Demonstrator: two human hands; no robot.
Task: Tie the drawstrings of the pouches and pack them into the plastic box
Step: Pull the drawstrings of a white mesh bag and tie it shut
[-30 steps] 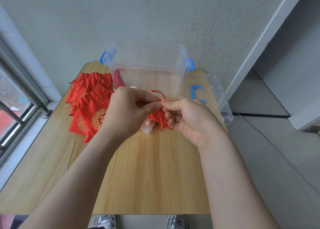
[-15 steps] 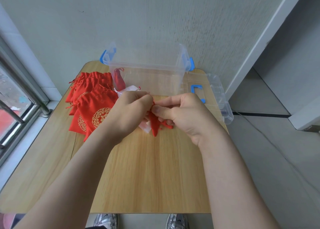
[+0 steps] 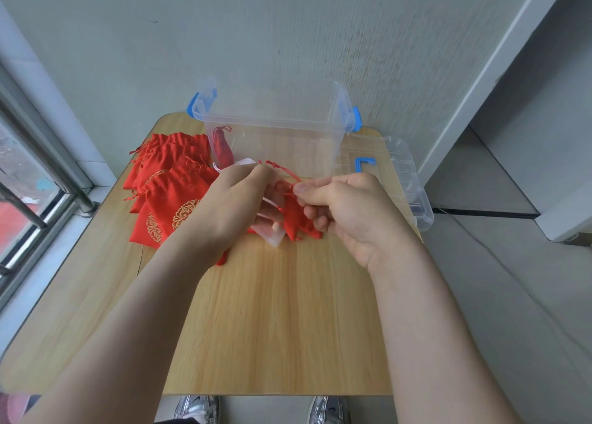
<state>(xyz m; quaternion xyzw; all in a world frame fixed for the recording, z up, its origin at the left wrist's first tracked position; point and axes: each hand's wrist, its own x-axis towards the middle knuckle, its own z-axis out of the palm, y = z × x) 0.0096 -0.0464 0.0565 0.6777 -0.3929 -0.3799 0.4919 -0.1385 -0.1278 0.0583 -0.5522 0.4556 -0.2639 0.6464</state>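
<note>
Red pouch pile point(image 3: 166, 183) left of box point(image 3: 272, 125); lid point(image 3: 413, 183) right.

near table point(image 3: 288, 327) bare; box point(image 3: 272, 142) blocks beyond; pouch pile point(image 3: 169, 180) left

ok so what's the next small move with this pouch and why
Probably pull the hands apart to draw the cord tight. The left hand and right hand each pinch the cord, which arcs loosely between them above the pouch, so the tie looks unfinished. The pouch is held in front of the box, not in it.
</note>
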